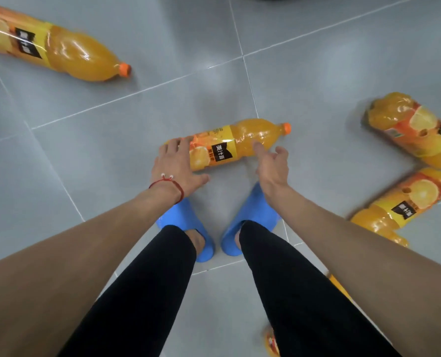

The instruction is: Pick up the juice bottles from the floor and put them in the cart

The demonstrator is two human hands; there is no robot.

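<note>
An orange juice bottle [229, 145] lies on its side on the grey tiled floor just ahead of my feet, orange cap pointing right. My left hand [175, 168] reaches down over its base end, fingers spread and touching the label. My right hand [272, 166] hovers at the neck end, fingers relaxed, one fingertip near the clear shoulder. Neither hand grips the bottle. Other juice bottles lie around: one at the top left [60, 47], two at the right [415, 130] [404, 202]. The cart is out of view.
My legs in black trousers and blue slippers [186, 228] stand right behind the middle bottle. Part of another orange bottle [272, 342] peeks out behind my right leg at the bottom. Grey floor tiles [111, 140] spread all around.
</note>
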